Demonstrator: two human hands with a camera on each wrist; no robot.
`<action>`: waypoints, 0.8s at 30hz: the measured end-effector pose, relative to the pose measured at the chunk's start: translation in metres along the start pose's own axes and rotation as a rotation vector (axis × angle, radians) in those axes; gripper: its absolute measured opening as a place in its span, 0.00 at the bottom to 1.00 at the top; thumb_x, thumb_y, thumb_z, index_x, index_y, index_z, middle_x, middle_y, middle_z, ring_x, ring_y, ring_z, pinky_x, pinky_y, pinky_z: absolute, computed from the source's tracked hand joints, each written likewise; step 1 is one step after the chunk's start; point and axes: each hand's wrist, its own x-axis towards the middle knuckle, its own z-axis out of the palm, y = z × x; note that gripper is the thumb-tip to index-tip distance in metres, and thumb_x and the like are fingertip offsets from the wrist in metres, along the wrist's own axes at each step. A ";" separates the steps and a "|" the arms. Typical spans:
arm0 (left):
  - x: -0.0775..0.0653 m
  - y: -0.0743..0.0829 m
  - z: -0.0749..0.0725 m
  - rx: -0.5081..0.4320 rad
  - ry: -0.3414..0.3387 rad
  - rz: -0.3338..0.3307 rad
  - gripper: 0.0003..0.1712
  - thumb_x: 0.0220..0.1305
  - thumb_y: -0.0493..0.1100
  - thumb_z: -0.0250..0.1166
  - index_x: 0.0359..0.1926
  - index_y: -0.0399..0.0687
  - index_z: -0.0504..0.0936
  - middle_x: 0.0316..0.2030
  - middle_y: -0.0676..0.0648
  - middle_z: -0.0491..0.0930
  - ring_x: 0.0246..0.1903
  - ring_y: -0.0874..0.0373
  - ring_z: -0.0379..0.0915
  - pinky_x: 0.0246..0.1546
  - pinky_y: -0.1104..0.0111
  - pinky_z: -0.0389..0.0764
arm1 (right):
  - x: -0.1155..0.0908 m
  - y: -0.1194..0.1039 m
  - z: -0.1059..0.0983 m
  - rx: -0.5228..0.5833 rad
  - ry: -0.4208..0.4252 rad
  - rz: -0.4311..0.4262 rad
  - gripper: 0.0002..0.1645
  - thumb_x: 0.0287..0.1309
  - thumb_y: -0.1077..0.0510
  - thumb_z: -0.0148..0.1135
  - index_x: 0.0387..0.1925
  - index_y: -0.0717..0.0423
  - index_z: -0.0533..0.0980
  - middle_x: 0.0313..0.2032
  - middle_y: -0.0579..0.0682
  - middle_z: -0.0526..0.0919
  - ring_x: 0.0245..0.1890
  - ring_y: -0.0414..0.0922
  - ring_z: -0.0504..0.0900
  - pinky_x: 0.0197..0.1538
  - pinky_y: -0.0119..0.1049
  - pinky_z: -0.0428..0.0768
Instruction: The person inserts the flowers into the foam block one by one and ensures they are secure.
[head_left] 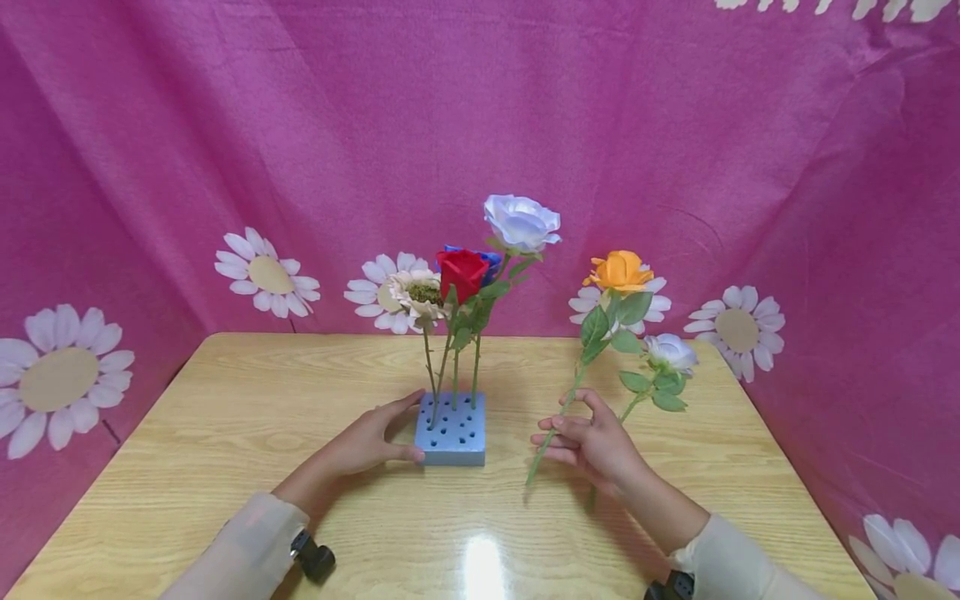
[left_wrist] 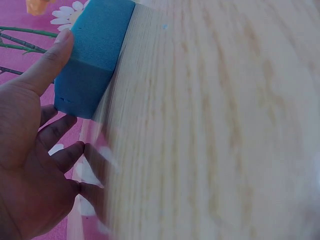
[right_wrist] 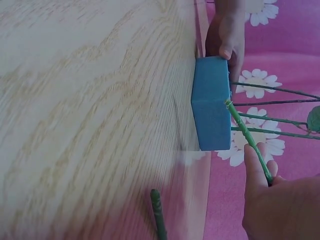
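Observation:
A blue foam block (head_left: 450, 457) with holes in its top stands on the table. My left hand (head_left: 375, 437) grips its left side, thumb at the front corner and fingers toward the back. Upright in the block's back holes are a pale lavender rose (head_left: 522, 223), a red rose (head_left: 461, 275), a blue flower (head_left: 491, 265) mostly hidden behind it, and a cream daisy-like flower (head_left: 420, 293). To the right, my right hand (head_left: 600, 446) pinches the green stem (right_wrist: 250, 137) of an orange rose (head_left: 619, 272), tilted with its bloom up and away.
A smaller pale lavender rose (head_left: 671, 354) is at the right, its stem passing behind my right hand; its dark stem end (right_wrist: 157, 212) shows low in the right wrist view. A pink cloth (head_left: 420, 125) with printed daisies hangs behind the wooden table (head_left: 300, 375) and at both sides.

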 end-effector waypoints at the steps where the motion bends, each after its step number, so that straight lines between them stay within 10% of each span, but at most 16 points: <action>1: 0.000 0.000 0.000 -0.001 -0.001 -0.001 0.62 0.56 0.58 0.78 0.83 0.51 0.52 0.78 0.43 0.60 0.79 0.40 0.48 0.76 0.37 0.47 | 0.000 0.000 0.001 -0.005 -0.002 -0.008 0.13 0.76 0.71 0.49 0.53 0.56 0.61 0.36 0.53 0.89 0.40 0.49 0.91 0.43 0.40 0.89; 24: -0.001 0.001 0.000 -0.019 -0.005 0.019 0.61 0.57 0.56 0.78 0.82 0.49 0.52 0.78 0.41 0.60 0.79 0.40 0.48 0.76 0.38 0.49 | -0.009 -0.003 0.024 -0.174 0.006 -0.149 0.13 0.74 0.72 0.51 0.53 0.62 0.61 0.36 0.54 0.89 0.41 0.51 0.91 0.44 0.40 0.89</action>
